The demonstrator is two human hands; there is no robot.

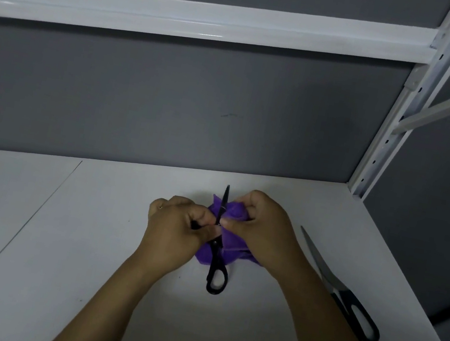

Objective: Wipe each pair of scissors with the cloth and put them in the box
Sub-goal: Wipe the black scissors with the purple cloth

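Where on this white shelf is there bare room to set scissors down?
Free: the wide patch left of the left hand, out past the seam; also the strip between the hands and the grey back wall. Crowded: the middle, with the right hand, purple cloth and held scissors, and the right side, where the second scissors lie.

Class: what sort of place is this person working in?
Probably a storeroom or workshop: a white shelf as worktop, a slotted metal upright and crossbeam, a plain grey wall.
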